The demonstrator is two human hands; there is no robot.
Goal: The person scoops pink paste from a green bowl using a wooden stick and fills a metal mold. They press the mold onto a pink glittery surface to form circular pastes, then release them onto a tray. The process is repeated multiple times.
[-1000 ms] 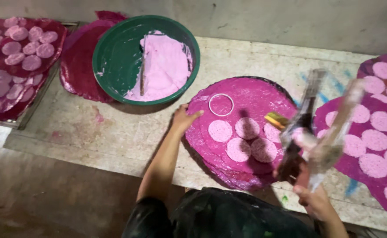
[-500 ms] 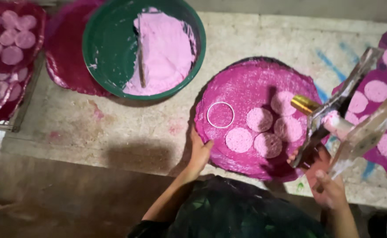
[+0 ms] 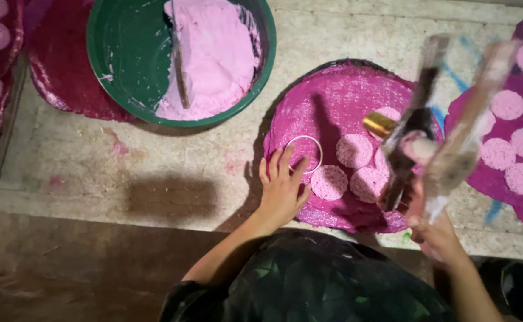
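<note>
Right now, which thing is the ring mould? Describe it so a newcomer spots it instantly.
Find the round magenta mat in the middle of the stone bench, right of the green basin of pink paste. At its left edge, by the left hand's fingertips, lies the ring mould. It is a thin, pale, hollow hoop, unlike the solid pink discs beside it.

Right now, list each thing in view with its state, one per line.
left hand: open, fingers spread on the mat edge beside the ring
right hand: shut on two long tools
tools: raised over the mat, blurred
magenta mat: flat, holding four pink discs
ring mould: flat, empty
green basin: partly filled with pink paste
</note>
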